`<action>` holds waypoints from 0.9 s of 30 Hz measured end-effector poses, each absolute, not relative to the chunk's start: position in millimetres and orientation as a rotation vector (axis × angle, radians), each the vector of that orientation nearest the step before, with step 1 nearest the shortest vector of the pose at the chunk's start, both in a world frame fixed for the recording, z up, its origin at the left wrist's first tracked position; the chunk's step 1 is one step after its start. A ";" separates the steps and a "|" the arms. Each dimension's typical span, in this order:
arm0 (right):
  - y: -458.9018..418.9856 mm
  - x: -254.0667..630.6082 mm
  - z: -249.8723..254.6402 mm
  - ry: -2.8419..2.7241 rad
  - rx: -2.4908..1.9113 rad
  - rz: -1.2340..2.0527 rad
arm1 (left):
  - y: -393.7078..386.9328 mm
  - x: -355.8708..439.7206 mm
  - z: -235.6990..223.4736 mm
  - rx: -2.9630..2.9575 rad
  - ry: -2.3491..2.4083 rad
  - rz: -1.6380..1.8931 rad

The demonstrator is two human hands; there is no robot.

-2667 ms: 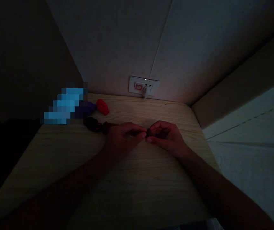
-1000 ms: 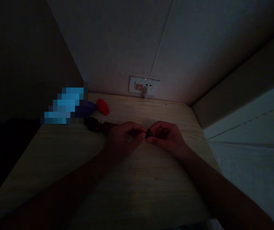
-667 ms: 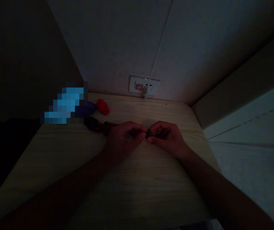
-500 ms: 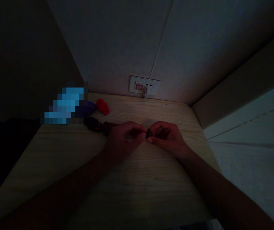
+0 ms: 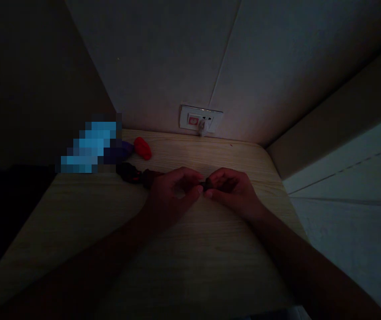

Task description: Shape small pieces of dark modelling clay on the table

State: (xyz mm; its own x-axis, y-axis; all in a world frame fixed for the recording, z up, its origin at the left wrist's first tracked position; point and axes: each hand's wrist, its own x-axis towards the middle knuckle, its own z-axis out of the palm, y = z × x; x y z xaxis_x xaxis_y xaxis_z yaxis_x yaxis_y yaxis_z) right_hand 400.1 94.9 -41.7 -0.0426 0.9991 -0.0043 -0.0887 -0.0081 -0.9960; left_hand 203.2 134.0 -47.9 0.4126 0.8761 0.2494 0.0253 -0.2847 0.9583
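A small dark lump [image 5: 206,184] is held between my two hands above the wooden tabletop. My left hand [image 5: 172,191] has its thumb and forefinger at the lump's left end, bent in a pinch. From the other side my right hand [image 5: 232,191] grips the same lump with thumb and fingertips. Dim light hides its exact kind. Behind my left wrist lie a black crumpled thing [image 5: 129,172] with a reddish spot and a dark reddish piece [image 5: 148,178], partly covered by the hand. A bright red soft-looking lump [image 5: 142,148] rests farther back.
A purple thing [image 5: 120,152] lies left of the red lump, beside a bright blue pixelated patch [image 5: 92,144]. The wooden tabletop [image 5: 190,258] meets a wall at the back, where a socket plate [image 5: 184,118] holds a clear plug [image 5: 202,127]. A pale panel [image 5: 343,155] stands right.
My left thumb and forefinger have parted slightly at the dark lump, so more of it shows. Both arms stay nearly in place, and the picture is a little darker.
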 end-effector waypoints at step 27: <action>89.7 395.2 -44.6 -1.185 -1.050 1.099 | 141.7 209.6 -42.1 1.201 0.766 0.856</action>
State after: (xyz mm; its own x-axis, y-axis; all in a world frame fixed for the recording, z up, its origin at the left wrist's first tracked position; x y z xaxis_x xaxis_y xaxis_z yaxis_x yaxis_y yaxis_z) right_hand 395.2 89.7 -44.6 0.0515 0.9863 0.1566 -0.0828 0.1605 -0.9836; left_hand 209.6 141.7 -42.1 0.4787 0.8764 -0.0533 -0.1496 0.1412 0.9786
